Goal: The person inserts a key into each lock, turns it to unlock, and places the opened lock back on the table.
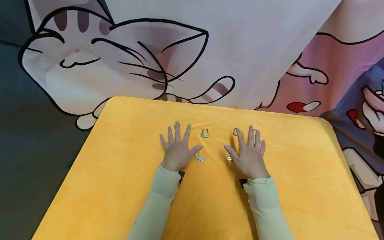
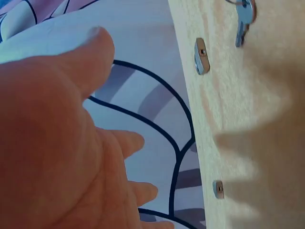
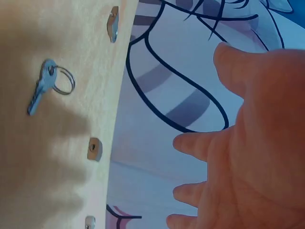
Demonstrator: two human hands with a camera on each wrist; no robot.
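Observation:
My left hand point(image 1: 178, 151) hovers palm down over the table, fingers spread and holding nothing. A small brass padlock point(image 1: 175, 125) is partly hidden behind its fingers. To the right of those fingertips lies another padlock point(image 1: 204, 134), and by the thumb are silvery keys point(image 1: 199, 158). My right hand point(image 1: 249, 158) is likewise spread in the air with nothing held. Its fingers partly cover a padlock point(image 1: 235, 132) and a further, paler one point(image 1: 254, 132). Near the right thumb, a key point(image 3: 45, 83) with a split ring point(image 3: 65, 80) shows in the right wrist view.
A yellow cloth-like surface point(image 1: 120, 186) covers the table and looks pale in the wrist views. Beyond its far edge hangs a white curtain point(image 1: 255, 50) printed with a cartoon cat. Pink and purple printed fabric point(image 1: 339, 73) hangs at the right.

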